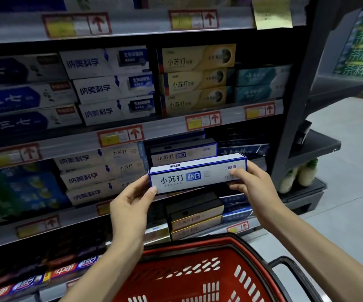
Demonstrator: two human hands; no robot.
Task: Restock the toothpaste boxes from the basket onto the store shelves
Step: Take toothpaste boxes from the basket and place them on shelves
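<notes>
Our forearms reach forward; our left hand [132, 200] and right hand [253, 184] pinch the toothpaste box [189, 178] at its ends.

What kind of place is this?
Most likely a shop. Shelves hold stacked toothpaste boxes, price tags with red arrows line their edges, and a red shopping basket sits below. The left hand and right hand hold one box.

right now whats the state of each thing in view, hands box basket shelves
left hand, grips the left end of the box
right hand, grips its right end
box, closed, held level in front of the shelves, not yet placed
basket, upright below the hands
shelves, stocked with stacked boxes
</notes>
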